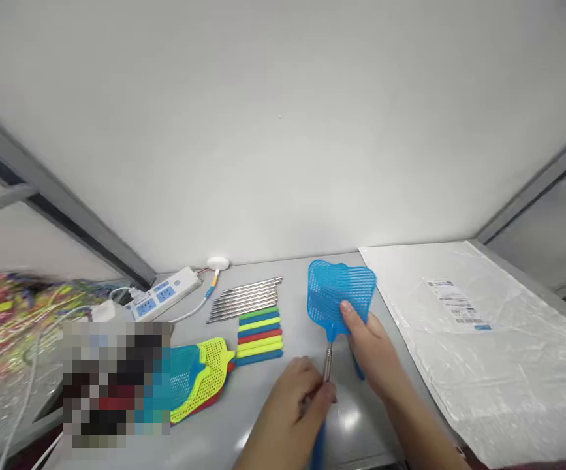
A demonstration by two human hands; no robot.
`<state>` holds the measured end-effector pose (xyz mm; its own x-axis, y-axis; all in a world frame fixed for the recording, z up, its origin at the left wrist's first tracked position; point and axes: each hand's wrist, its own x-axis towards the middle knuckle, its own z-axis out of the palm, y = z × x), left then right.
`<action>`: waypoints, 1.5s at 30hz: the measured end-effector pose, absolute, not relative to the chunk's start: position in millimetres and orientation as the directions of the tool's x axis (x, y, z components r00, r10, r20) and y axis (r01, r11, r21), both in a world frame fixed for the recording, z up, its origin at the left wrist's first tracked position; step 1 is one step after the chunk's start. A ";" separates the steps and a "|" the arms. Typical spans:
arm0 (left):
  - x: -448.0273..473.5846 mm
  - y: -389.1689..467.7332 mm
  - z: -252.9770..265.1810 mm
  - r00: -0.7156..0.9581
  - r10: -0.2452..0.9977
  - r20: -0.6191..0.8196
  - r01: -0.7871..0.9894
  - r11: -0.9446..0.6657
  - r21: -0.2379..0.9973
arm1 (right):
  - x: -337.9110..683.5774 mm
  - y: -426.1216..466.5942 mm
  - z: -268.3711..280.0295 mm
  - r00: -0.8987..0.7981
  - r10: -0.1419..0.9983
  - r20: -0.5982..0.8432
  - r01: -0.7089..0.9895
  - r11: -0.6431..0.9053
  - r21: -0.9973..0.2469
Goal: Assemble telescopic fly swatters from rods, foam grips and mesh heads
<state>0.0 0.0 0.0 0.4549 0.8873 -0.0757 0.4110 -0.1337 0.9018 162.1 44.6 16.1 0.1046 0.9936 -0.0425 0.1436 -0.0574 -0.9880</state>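
While curling the left hand [295,405] round the silvery metal shaft [328,364], pinching perhaps two blue perforated plastic swatter heads [319,294] in the right hand [373,352] above the grey tabletop [251,391]. Probably handling light, flexing at the mesh; best gripping by the shaft. Working between bright-coloured plastic tubes [260,338], left, and glossy white plastic packaging [439,352] crowding right.

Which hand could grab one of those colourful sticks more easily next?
Probably the left hand: it is nearer the colourful sticks, though it would first have to let go of the metal rod. The right hand is farther away, with its thumb on the blue mesh.
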 end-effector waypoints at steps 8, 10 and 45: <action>41.9 45.8 -19.4 0.203 0.979 0.005 0.873 -0.184 0.452 | 196.1 49.3 -31.5 0.145 0.973 0.179 0.614 0.054 -0.787; 49.7 63.1 -22.2 0.197 0.980 -0.002 0.918 -0.184 0.351 | 207.7 47.7 -41.3 0.177 0.977 0.117 0.677 -0.035 -0.735; 26.5 63.8 -41.3 0.542 0.839 -0.044 0.658 -0.391 0.643 | 201.3 41.8 -73.3 0.077 0.993 0.094 0.755 0.004 -0.656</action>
